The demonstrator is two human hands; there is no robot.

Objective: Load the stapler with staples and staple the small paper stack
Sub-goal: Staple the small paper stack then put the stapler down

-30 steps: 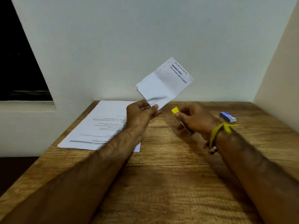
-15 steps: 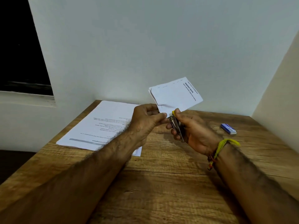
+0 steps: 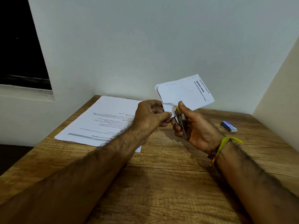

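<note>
The small white paper stack [image 3: 184, 92] is held up above the wooden table [image 3: 161, 183], printed text along its right edge. My left hand [image 3: 150, 118] pinches its lower left corner. My right hand [image 3: 194, 126] grips a small metal stapler [image 3: 179, 120] with a yellow tip, thumb on top. The stapler's front end sits over the lower corner of the stack, right beside my left fingertips. A blue staple box [image 3: 229, 126] lies on the table at the right.
Large printed sheets [image 3: 103, 122] lie flat at the table's back left. A white wall stands behind and a beige wall at the right. A dark window opening [image 3: 19, 46] is at the left. A yellow thread is tied on my right wrist.
The right hand brought the stapler up from beside the stack onto its lower corner. The left hand turned the stack a little and kept its pinch.
</note>
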